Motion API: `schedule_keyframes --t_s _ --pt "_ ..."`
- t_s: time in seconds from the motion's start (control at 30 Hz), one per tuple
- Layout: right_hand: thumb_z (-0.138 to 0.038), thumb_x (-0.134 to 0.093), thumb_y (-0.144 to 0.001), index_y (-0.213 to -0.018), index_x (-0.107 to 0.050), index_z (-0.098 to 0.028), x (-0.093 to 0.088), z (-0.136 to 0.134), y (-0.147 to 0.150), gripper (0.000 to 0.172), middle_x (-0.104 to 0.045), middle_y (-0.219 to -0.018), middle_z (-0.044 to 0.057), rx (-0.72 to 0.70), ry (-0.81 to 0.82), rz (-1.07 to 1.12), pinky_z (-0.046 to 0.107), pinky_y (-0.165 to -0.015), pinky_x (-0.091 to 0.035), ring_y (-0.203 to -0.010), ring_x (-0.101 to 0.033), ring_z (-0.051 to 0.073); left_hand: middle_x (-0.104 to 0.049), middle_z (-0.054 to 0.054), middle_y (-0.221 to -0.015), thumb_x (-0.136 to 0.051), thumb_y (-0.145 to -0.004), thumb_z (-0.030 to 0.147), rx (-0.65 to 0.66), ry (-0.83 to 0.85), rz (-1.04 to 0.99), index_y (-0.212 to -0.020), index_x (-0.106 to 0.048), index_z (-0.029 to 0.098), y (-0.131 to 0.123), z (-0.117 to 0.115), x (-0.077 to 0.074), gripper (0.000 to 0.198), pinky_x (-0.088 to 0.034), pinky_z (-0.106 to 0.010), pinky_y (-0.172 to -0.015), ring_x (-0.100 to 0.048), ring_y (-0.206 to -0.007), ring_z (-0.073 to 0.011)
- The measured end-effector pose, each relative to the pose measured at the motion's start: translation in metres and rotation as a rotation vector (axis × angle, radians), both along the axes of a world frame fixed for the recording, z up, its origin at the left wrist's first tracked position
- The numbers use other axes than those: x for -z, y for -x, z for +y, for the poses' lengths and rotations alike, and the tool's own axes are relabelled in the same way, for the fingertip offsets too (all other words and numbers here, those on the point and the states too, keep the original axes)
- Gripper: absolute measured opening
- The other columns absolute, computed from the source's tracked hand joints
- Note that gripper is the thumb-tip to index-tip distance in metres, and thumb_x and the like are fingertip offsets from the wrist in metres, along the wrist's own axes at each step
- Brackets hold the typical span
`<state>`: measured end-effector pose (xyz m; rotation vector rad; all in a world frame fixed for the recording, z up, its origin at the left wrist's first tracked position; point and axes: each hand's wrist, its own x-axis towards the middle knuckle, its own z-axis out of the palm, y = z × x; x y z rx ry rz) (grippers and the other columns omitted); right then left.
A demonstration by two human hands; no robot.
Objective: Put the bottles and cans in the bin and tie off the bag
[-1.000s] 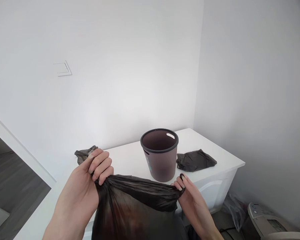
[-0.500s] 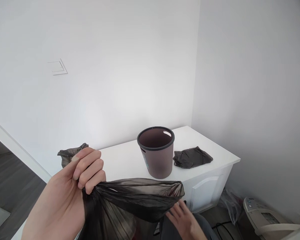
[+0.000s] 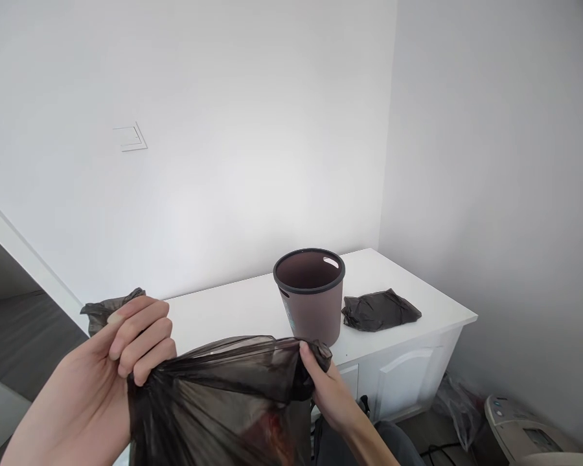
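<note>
I hold a dark, thin plastic bag (image 3: 223,401) up in front of me by its top edge. My left hand (image 3: 102,375) is closed in a fist around the bag's left end, and a crumpled tail of plastic sticks out above the fingers. My right hand (image 3: 328,388) pinches the bag's right end with fingers closed on the plastic. Beyond the bag, a brown round bin (image 3: 311,298) with a dark rim stands upright and unlined on the white cabinet top (image 3: 223,310).
A folded dark bag (image 3: 379,310) lies on the cabinet top right of the bin. White walls meet in a corner behind. A grey appliance (image 3: 529,433) sits on the floor at lower right, with crumpled plastic (image 3: 454,404) beside the cabinet. A wall switch (image 3: 130,137) is upper left.
My right hand had let go of the bag half a second ago and has now taken hold of its right end again, closer in. My left hand has shifted leftward with the bag.
</note>
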<state>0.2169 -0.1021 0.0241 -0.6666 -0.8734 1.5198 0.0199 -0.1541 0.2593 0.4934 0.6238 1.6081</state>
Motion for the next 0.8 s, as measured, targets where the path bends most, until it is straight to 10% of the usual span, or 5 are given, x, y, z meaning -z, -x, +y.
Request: schedule_keyframes --t_s 0.3,0.4,0.5,0.8 --pt "-0.064 -0.062 -0.094 -0.109 -0.075 -0.025 -0.097 0.002 -0.014 0.043 -0.067 -0.137 0.008 -0.196 -0.235 0.335 0.044 -0.117 -0.041 -0.137 -0.054 0.027 -0.038 0.008 -0.055 -0.05 -0.098 0.008 -0.075 -0.038 0.181 -0.073 -0.045 0.023 0.022 -0.001 0.012 0.029 -0.038 -0.022 -0.033 -0.037 -0.037 -0.0069" --pt "-0.065 -0.065 -0.092 -0.099 -0.071 -0.028 -0.113 0.011 -0.006 0.037 -0.074 -0.095 0.004 -0.24 -0.243 0.403 0.046 -0.107 -0.048 -0.11 -0.068 0.025 -0.029 0.008 -0.056 -0.055 -0.099 0.017 -0.136 -0.048 0.35 -0.069 -0.043 0.021 0.018 0.003 0.012 0.033 -0.036 -0.023 -0.035 -0.027 -0.04 -0.0073" --pt "-0.064 -0.065 -0.092 -0.086 -0.066 -0.027 -0.128 0.02 0.002 0.038 -0.05 -0.06 -0.005 -0.244 -0.302 0.342 0.042 -0.091 -0.055 -0.067 -0.06 0.017 -0.025 0.007 -0.058 -0.059 -0.1 0.031 -0.197 -0.12 0.536 -0.069 -0.048 0.019 0.018 0.009 0.016 0.035 -0.032 -0.021 -0.038 -0.022 -0.046 -0.0079" --pt "-0.069 -0.07 -0.086 -0.08 -0.062 -0.022 -0.146 0.037 0.007 0.048 -0.028 -0.068 -0.007 -0.058 -0.301 0.301 0.026 -0.063 -0.048 -0.059 -0.03 0.01 -0.025 0.006 -0.063 -0.06 -0.099 0.039 -0.329 -0.239 0.672 -0.07 -0.05 0.019 0.036 0.03 0.039 0.037 -0.029 -0.019 -0.045 -0.024 -0.052 -0.0091"
